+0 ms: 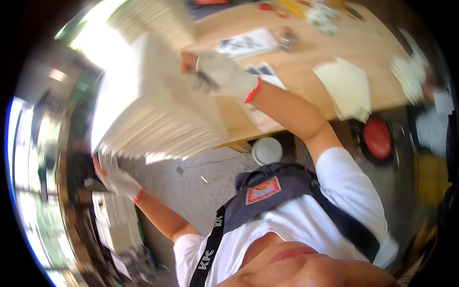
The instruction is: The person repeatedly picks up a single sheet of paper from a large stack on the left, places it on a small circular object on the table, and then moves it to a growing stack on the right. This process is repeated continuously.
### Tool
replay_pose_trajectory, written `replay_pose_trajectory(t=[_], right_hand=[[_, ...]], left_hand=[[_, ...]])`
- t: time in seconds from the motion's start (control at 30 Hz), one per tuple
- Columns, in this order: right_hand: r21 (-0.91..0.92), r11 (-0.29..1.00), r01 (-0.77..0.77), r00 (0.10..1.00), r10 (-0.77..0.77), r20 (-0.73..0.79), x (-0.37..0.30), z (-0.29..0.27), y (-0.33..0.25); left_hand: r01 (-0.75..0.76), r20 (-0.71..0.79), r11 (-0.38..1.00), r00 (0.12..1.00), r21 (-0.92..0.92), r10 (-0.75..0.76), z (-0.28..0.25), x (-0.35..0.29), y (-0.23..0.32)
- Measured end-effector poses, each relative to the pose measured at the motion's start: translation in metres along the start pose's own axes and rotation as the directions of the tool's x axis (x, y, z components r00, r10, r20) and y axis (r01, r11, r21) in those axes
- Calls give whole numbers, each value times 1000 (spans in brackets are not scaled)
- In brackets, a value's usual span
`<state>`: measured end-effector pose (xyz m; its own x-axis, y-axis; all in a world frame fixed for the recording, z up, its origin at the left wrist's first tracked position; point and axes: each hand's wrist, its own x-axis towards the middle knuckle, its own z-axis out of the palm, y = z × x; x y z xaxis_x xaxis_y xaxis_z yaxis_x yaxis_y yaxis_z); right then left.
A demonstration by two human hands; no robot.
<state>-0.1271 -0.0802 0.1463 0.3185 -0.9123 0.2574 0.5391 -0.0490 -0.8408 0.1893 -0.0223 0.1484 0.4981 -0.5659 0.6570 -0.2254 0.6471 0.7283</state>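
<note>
A tilted, motion-blurred fisheye view looks down over a person's chest and arms, with a wooden table above.

At far left, the left hand (119,182), in a white work glove with a red cuff, reaches out low toward the lower left corner of a large stack of pale sheets (158,115). The hand is just at or under that corner; blur hides whether its fingers close on the stack, so its grip cannot be told. Below this hand lies a smaller blurred pile of pale sheets (117,220) near the floor.

The large stack fills the middle left, fanned so its many thin edges show as fine lines, brightly lit at its upper left. It spans between the two hands, slanting from the lower left up to the right.

At upper centre, the right hand (222,74), gloved the same way, is clamped on the stack's upper right edge, fingers curled over it.

Right of the hand, the wooden table (334,43) holds a printed sheet (246,42), a cream folded sheet (346,88) hanging over its near edge, and small blurred items. Beneath the table edge sit a white round lid (267,150) and, farther right, a red round object (377,137).
</note>
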Motion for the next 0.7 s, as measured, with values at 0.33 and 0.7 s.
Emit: replay_pose_trajectory(t=[0.33, 0.7], right_hand=[[-221, 975, -30, -13, -221, -975, -276, -248, 77], [-285, 958, -16, -144, -285, -948, -384, -380, 28]], left_hand=[[858, 162, 421, 389, 296, -907, -77, -308, -221], [-362, 970, 929, 241, 70, 21, 173, -304, -167]])
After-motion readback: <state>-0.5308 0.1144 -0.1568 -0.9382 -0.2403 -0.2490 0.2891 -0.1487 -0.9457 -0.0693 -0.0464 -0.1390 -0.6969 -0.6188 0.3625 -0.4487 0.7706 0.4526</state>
